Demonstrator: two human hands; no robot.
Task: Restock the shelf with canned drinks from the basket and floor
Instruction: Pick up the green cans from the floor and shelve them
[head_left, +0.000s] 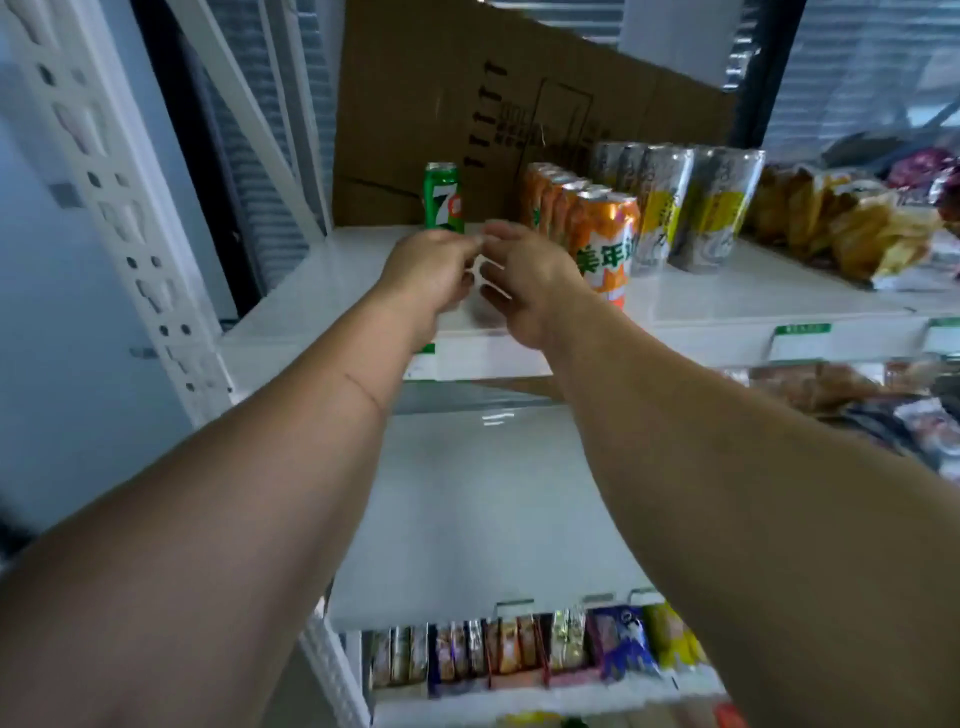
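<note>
White shelf with green can and orange cans; left hand and right hand pinch a small white object, identity unclear. Right wrist could topple the nearest orange can.

green can; orange cans; white shelf

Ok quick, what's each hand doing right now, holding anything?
Left hand: fingers curled, pinching a small white piece.
Right hand: pinching the same white piece; what it is cannot be told.
</note>
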